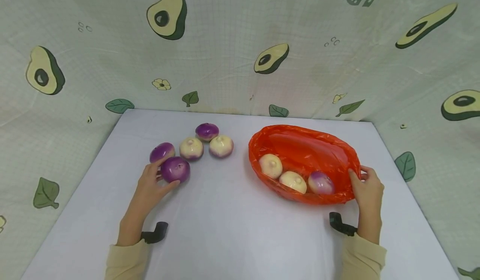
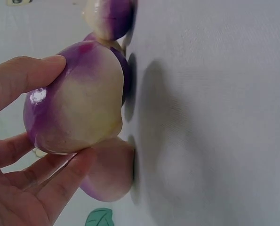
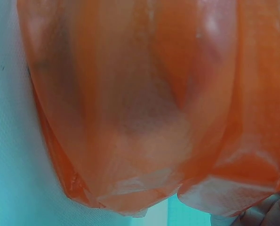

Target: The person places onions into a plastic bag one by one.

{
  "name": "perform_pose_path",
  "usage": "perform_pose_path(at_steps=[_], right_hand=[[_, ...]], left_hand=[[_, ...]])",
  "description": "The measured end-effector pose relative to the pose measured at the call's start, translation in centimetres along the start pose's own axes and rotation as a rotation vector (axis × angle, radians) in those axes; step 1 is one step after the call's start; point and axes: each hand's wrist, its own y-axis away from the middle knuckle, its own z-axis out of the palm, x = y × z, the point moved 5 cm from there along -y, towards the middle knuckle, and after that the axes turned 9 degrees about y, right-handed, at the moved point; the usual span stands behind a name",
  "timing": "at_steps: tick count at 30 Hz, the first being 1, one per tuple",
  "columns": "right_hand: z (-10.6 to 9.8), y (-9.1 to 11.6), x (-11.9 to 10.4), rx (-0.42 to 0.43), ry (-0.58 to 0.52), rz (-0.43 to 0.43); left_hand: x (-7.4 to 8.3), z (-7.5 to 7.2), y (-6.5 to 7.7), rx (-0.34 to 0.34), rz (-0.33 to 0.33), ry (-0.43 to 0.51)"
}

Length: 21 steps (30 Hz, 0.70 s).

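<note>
As the white table [image 1: 232, 234] spreads below, a red plastic bag [image 1: 305, 142] stands open on its right side, rim pinched by the right hand [image 1: 369, 191]. The left hand [image 1: 151, 186] holds a purple-and-white turnip [image 1: 175, 169] between thumb and fingers, just above the table near four other turnips [image 1: 191, 148], while three more turnips [image 1: 293, 182] lie inside the bag.

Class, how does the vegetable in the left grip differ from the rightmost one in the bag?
The left grip holds the first vegetable; the second vegetable rests in the red bag. In the head view, the first looks mostly purple; the second is purple and pale. Both look glossy.
</note>
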Motion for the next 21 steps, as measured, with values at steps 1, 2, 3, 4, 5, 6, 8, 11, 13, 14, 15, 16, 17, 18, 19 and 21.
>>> perform_pose_path(at_steps=[1,2,3,4,5,6,8,11,13,14,15,16,17,18,19,21], right_hand=[[0.0,0.0,0.0,0.000,-0.001,0.000],[0.0,0.0,0.0,0.000,-0.001,-0.001],[0.0,0.0,-0.1,0.000,0.000,-0.002],[0.0,0.1,-0.1,0.001,0.000,-0.002],[0.0,0.1,-0.1,0.001,0.000,-0.003],[0.0,0.1,-0.1,0.003,0.002,-0.005],[0.0,0.1,-0.1,0.005,0.004,-0.007],[0.0,0.1,-0.1,0.007,0.008,-0.011],[0.0,0.1,-0.1,0.008,0.009,-0.012],[0.0,0.1,-0.1,0.008,0.008,-0.013],[0.0,0.2,-0.1,0.008,0.007,-0.014],[0.0,0.2,-0.1,0.007,0.006,-0.014],[0.0,0.2,-0.1,0.007,0.005,-0.014],[0.0,0.2,-0.1,0.006,0.004,-0.015],[0.0,0.2,-0.1,0.005,0.003,-0.015],[0.0,0.2,-0.1,0.006,0.003,-0.017]], left_hand=[[0.1,0.0,0.0,0.002,0.012,0.000],[0.3,0.1,-0.1,0.006,0.026,0.002],[0.4,0.1,-0.1,0.009,0.041,0.004],[0.5,0.2,-0.2,0.012,0.055,0.006],[0.7,0.2,-0.2,0.015,0.068,0.009],[0.8,0.3,-0.3,0.018,0.083,0.013],[1.0,0.4,-0.4,0.019,0.102,0.019],[1.4,0.6,-0.5,0.014,0.112,0.025],[1.7,0.8,-0.5,0.011,0.113,0.031],[1.8,0.9,-0.5,0.009,0.113,0.033],[1.9,0.9,-0.6,0.008,0.112,0.038],[2.1,1.0,-0.6,0.006,0.114,0.042],[2.2,1.1,-0.6,0.005,0.114,0.043],[2.4,1.2,-0.7,0.002,0.114,0.046],[2.5,1.3,-0.7,0.000,0.114,0.047],[2.8,1.5,-0.7,-0.005,0.118,0.049]])
